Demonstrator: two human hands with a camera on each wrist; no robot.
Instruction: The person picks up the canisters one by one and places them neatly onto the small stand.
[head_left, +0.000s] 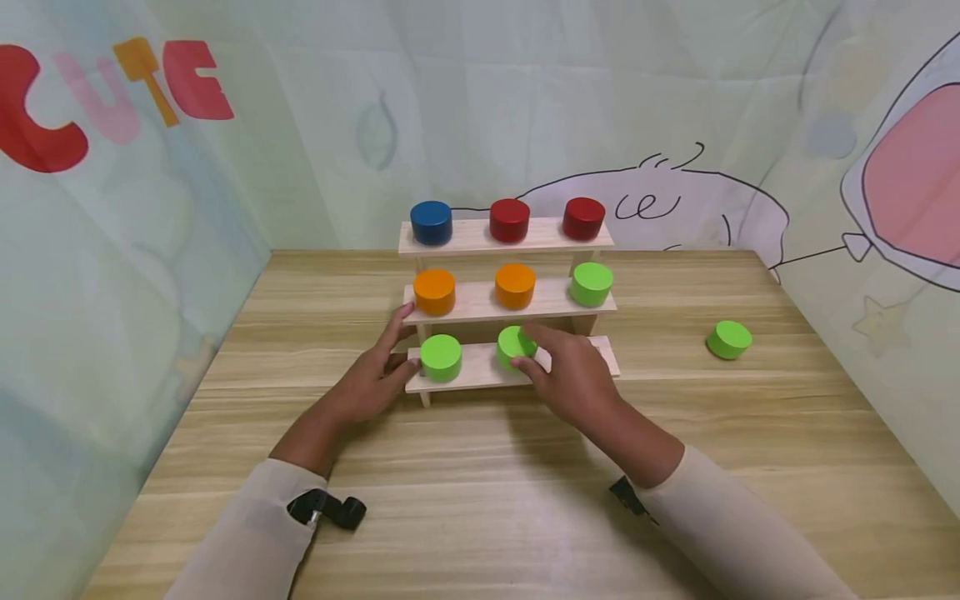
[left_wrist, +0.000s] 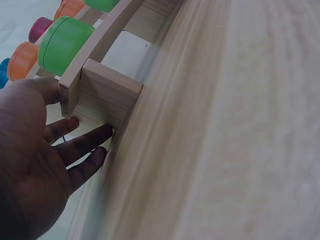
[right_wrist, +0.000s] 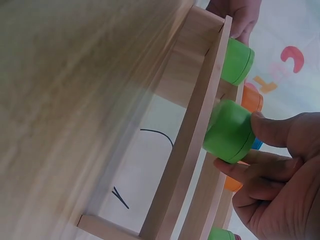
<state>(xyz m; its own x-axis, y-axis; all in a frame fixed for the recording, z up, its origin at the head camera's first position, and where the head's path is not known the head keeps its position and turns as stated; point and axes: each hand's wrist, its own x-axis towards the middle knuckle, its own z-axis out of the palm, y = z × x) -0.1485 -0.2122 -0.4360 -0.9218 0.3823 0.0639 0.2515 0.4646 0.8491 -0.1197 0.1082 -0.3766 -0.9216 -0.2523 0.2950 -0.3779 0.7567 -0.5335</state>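
A three-tier wooden stand point(head_left: 480, 383) holds round coloured blocks. With thumb and fingers, my right hand point(head_left: 577, 379) pinches a green round block point(right_wrist: 229, 131) at the middle of the lowest tier. To its left on that tier sits another green round block point(head_left: 441, 358). My left hand point(head_left: 367, 383) touches the stand's left end; in the left wrist view its fingers point(left_wrist: 87, 144) reach fairly straight beside the end panel point(left_wrist: 107, 90). On the middle tier are two orange blocks point(head_left: 434, 292) and a green block point(head_left: 592, 285). The top tier bears a blue block point(head_left: 431, 223) and two red blocks point(head_left: 509, 221).
A loose green round block point(head_left: 728, 340) lies on the wooden table point(head_left: 495, 517) to the right of the stand. Behind the table hangs a printed cloth point(head_left: 465, 100) with letters and cartoon drawings. Each sleeve has a black wrist device point(head_left: 327, 508).
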